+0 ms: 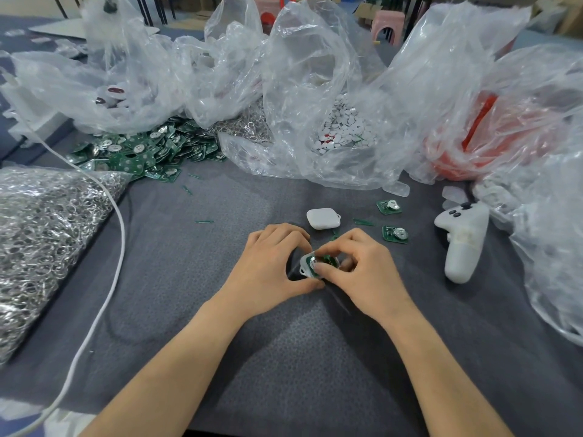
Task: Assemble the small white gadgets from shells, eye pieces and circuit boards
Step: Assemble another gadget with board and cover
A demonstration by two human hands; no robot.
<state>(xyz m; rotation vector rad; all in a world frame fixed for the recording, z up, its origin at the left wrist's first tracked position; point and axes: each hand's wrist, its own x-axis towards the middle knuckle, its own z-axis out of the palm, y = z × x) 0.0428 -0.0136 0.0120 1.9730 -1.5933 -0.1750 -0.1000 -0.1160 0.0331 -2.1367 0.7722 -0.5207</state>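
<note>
Between both hands at the table's middle sits a white shell half point(305, 265) with a green circuit board point(326, 260) lying in it. My left hand point(271, 266) grips the shell from the left. My right hand point(359, 266) presses fingertips on the board from the right. A closed white gadget point(322, 218) lies just beyond the hands. Two loose circuit boards point(389, 205) point(395, 234) lie to the right of it.
A heap of green boards point(142, 149) and clear bags, one with small white round pieces point(342, 127), line the back. A bag of metal rings point(41, 234) lies left, crossed by a white cable point(113, 266). A white controller point(462, 241) lies right.
</note>
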